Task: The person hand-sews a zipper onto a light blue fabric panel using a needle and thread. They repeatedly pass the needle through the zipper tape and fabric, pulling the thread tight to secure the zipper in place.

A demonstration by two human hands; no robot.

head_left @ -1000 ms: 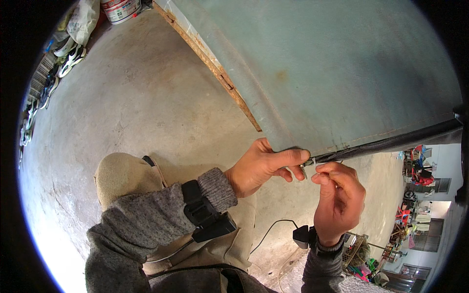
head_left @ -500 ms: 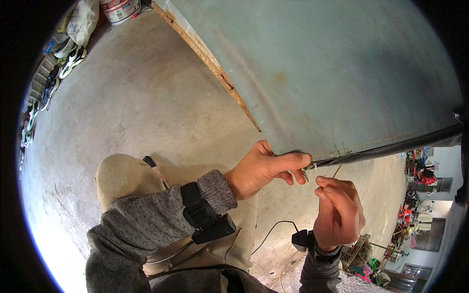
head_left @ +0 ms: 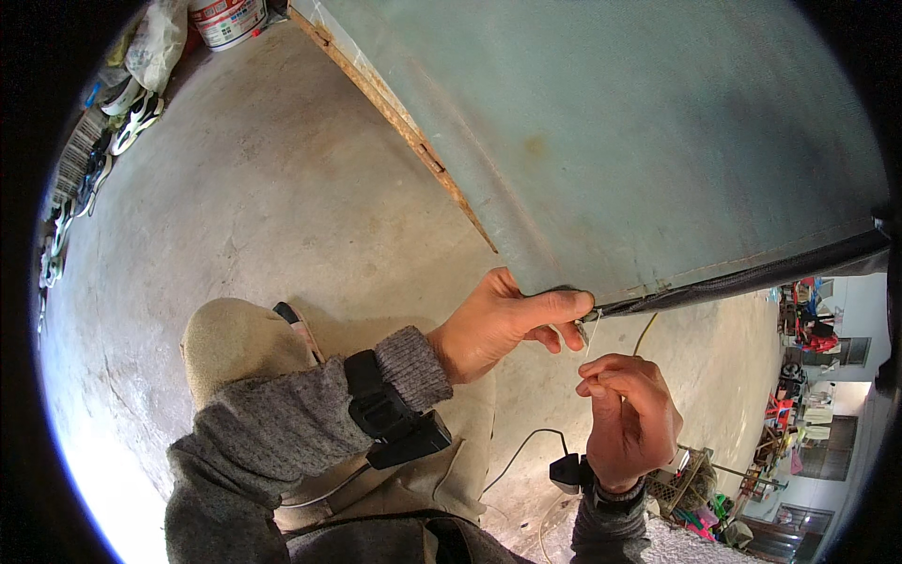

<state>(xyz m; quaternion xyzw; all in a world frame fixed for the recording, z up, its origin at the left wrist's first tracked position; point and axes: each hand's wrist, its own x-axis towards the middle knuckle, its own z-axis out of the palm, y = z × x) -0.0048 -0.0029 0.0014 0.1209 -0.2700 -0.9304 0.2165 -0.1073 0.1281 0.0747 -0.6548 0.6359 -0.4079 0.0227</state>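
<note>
A large grey-green sheet [head_left: 639, 141], with a stitched line along its near edge, spreads across the upper right. Black trim [head_left: 752, 282] runs along that edge. My left hand [head_left: 498, 320] pinches the sheet's near corner, thumb on top and fingers curled beneath. Beside its fingertips shows a small, shiny metal-looking piece [head_left: 582, 331], too small to name. From the edge there, a thin white thread [head_left: 593, 336] runs down to my right hand [head_left: 632, 414]. The thumb and fingers of that hand are pinched together on the thread, a little below and right of the corner.
A rusty brown strip [head_left: 395, 117] lines the sheet's left side. Concrete floor [head_left: 254, 169] lies below. Shoes [head_left: 138, 120] and a white bucket [head_left: 228, 21] stand at the upper left. A crate [head_left: 678, 484] and clutter are at the right. My knee [head_left: 235, 348] is at lower left.
My right hand has moved left and slightly down, and a longer stretch of the white thread shows above it. My left hand keeps its pinch on the corner, shifted very slightly left.
</note>
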